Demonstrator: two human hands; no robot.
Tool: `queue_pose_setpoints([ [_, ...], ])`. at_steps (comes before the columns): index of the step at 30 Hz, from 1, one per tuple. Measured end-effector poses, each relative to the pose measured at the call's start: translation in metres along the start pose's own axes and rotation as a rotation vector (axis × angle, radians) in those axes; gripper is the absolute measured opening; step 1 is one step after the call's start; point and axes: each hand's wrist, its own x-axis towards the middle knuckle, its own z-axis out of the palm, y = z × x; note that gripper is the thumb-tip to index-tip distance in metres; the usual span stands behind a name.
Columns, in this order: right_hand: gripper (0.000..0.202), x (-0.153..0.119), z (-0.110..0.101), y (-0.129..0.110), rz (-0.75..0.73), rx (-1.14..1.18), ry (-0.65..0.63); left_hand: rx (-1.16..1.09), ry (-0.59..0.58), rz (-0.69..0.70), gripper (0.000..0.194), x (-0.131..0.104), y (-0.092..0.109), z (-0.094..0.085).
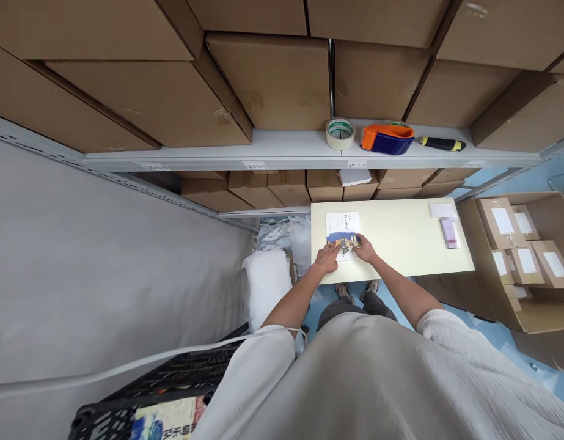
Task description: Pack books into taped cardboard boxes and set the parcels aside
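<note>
A book [343,222] with a white and blue cover lies face up at the left part of a pale yellow tabletop [391,235]. On the cover are dark vertical characters and a picture of buildings. My left hand [327,258] rests on the lower left of the book, its fingers stretched over the cover. At the lower right edge, my right hand [365,249] grips the book with thumb and fingers. Both hands are close together, and the book stays flat between them.
Cardboard boxes [277,85] fill the shelves ahead. A tape roll [340,134], an orange and blue tape dispenser [387,139] and a utility knife [441,143] lie on the shelf edge. An open carton [481,263] stands right, a black crate [102,421] lower left, white bags [267,281] left.
</note>
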Motion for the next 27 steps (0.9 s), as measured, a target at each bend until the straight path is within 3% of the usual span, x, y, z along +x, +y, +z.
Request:
queue_pose_setpoints([
  [3, 0.079, 0.007, -0.002, 0.002, 0.138, 0.267, 0.039, -0.005, -0.014, -0.004, 0.092, 0.0, -0.001, -0.001],
  [6, 0.079, 0.014, -0.007, 0.004, 0.187, 0.434, 0.078, -0.017, -0.02, -0.001, 0.096, 0.001, -0.003, 0.0],
  [16, 0.035, 0.017, -0.02, -0.008, 0.334, 0.47, 0.097, -0.024, -0.009, 0.004, 0.097, 0.005, 0.0, 0.003],
  [21, 0.023, 0.01, -0.044, -0.009, 0.318, 0.364, 0.204, -0.205, 0.066, 0.052, 0.074, 0.019, 0.029, -0.005],
  [27, 0.031, 0.005, -0.076, -0.024, 0.19, 0.539, 0.262, -0.715, 0.258, 0.068, 0.051, 0.033, 0.075, -0.043],
])
